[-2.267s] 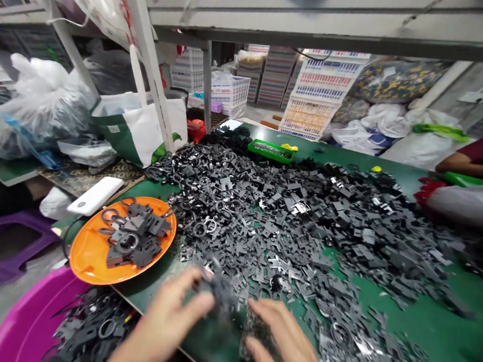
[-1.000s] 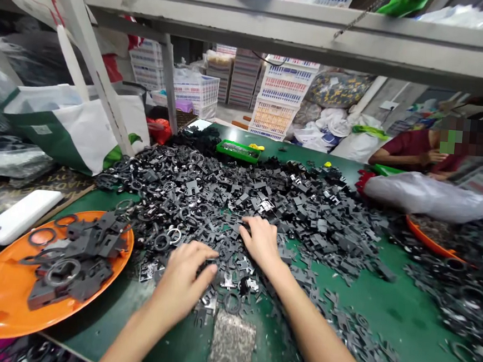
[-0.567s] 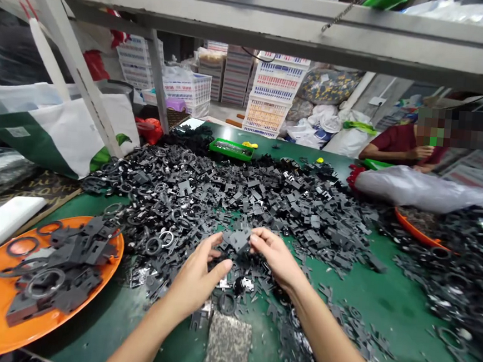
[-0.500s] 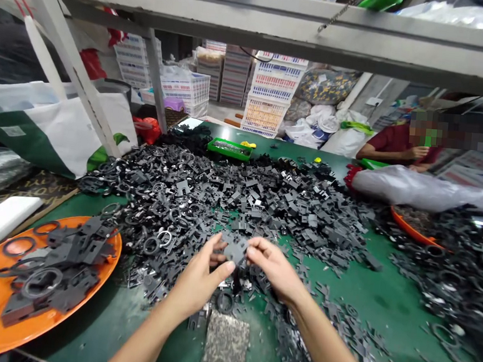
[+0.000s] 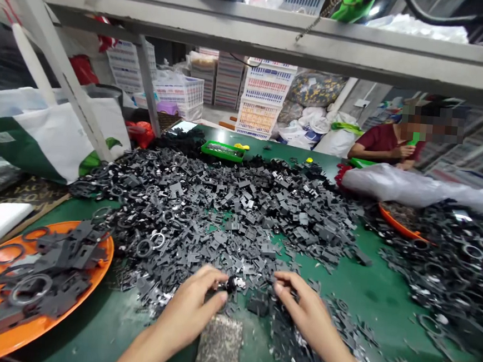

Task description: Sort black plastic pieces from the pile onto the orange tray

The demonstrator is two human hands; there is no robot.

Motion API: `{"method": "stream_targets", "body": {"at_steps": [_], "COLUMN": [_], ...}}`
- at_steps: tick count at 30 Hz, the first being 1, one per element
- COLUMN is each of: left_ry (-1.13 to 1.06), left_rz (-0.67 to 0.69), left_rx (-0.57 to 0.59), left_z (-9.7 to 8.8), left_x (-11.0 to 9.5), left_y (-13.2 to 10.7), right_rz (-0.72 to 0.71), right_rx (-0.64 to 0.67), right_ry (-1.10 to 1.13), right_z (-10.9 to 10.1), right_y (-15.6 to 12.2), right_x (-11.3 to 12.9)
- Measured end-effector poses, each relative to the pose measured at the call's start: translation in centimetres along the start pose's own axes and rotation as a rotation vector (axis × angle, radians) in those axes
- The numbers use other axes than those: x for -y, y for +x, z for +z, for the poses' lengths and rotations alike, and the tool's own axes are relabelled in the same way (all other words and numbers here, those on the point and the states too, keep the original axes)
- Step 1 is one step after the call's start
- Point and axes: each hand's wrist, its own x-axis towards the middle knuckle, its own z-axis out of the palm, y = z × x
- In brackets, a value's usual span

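My left hand (image 5: 194, 305) is closed, thumb and fingers around a small black part (image 5: 230, 284) with a shiny end. Its exact kind is too small to tell. To the right, my right hand (image 5: 304, 306) has its fingers loosely bent and slightly apart, with nothing visible in them. Its fingertips hover over dark plastic pieces, near a dark block-like piece (image 5: 258, 303) between the hands. Beneath my left hand lies a speckled stone block (image 5: 217, 349). Beyond both hands spreads a large heap of grey and black plastic parts (image 5: 223, 202).
An orange tray (image 5: 98, 281) of rings and grey pieces stands at left. A green tray (image 5: 222, 151) sits behind the heap. A metal shelf beam (image 5: 253, 31) crosses overhead. Another person (image 5: 384, 142) sits at far right, behind a plastic-wrapped bundle (image 5: 400, 185).
The flat grey piece held between both hands has left them. My hands have moved apart and closer to me, and the left one now holds a small black part. The view has shifted slightly.
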Motion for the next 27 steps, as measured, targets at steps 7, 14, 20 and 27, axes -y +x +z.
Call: {"method": "stream_targets", "body": {"at_steps": [7,14,20,27], "left_ry": [0.389,0.453,0.257,0.159], "left_rz": [-0.085,-0.074,-0.001,-0.043], "left_rx": [-0.27,-0.245,-0.265,-0.254], "left_z": [-7.1,-9.0,-6.9,5.1], "left_x": [4.2,5.7,0.9,-1.0], "left_y": [12.0,17.4,10.6,-3.7], "right_rz": [-0.128,-0.139,-0.108,-0.188], "right_rx": [0.101,0.062,0.088,0.13], "right_ry": [-0.074,-0.085,-0.171,-0.316], "right_z": [1.3,1.3,1.7,3.6], "right_y": [-0.3,-2.1,-4.1,-3.2], "right_x": [1.2,1.4,0.2,2.2]}}
